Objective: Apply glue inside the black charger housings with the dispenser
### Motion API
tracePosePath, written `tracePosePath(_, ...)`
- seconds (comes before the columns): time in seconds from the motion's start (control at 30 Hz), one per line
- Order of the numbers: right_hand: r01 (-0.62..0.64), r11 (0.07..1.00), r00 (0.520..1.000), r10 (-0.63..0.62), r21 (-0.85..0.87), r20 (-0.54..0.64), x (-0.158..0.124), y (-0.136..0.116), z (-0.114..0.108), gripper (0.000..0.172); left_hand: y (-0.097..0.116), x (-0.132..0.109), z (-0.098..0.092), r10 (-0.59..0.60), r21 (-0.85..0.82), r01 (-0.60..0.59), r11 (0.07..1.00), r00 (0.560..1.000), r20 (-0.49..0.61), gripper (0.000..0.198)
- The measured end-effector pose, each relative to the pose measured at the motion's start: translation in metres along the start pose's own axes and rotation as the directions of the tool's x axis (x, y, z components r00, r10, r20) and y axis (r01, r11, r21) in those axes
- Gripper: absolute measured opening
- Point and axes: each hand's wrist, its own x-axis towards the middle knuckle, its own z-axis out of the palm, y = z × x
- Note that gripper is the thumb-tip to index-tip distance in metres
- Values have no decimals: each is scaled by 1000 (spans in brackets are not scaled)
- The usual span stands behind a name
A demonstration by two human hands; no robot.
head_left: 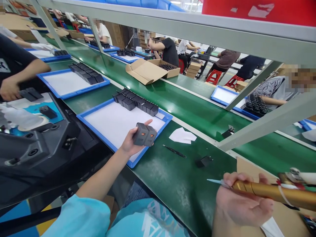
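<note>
My left hand [130, 141] is closed around two dark grey charger blocks [144, 135] held side by side, each with orange-edged ports facing me. It hovers over the near right edge of a blue-rimmed tray [103, 140] with a white lining. Along the tray's far side stand rows of similar black chargers [138, 100]. At the lower right, my right hand [243, 204] is wrapped around a gold, tube-shaped tool [256, 192] with a pale blue pointed tip aimed left. Tweezers [174, 151] and a lone black charger [204, 161] lie on the green bench between my hands.
White paper [182, 135] lies beside the tray. A green conveyor [182, 102] runs behind it, carrying another charger [228, 131]. A slanted metal post [266, 121] rises at right; a shelf beam crosses overhead. A co-worker's hand [11, 89] is at left, near a dark machine [37, 148].
</note>
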Motion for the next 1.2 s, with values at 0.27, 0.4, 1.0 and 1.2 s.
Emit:
tracePosePath(0.27,21,1000,1000,-21,-18,-5,2,2,-1,57,18,5,-14,121,17,-121,993,993,10,82)
tracePosePath(0.4,34,999,999,-35,-22,-35,3,3,-1,56,16,-1,-9,135,-70,-129,989,986,94,85)
tracePosePath(1.0,32,999,998,-34,-37,-59,0,2,0,52,11,2,-19,164,220,-184,958,981,104,81)
tracePosePath(1.2,20,1000,1000,-20,22,-6,1,6,-5,51,26,69,-57,372,981,-115,154,927,50,75)
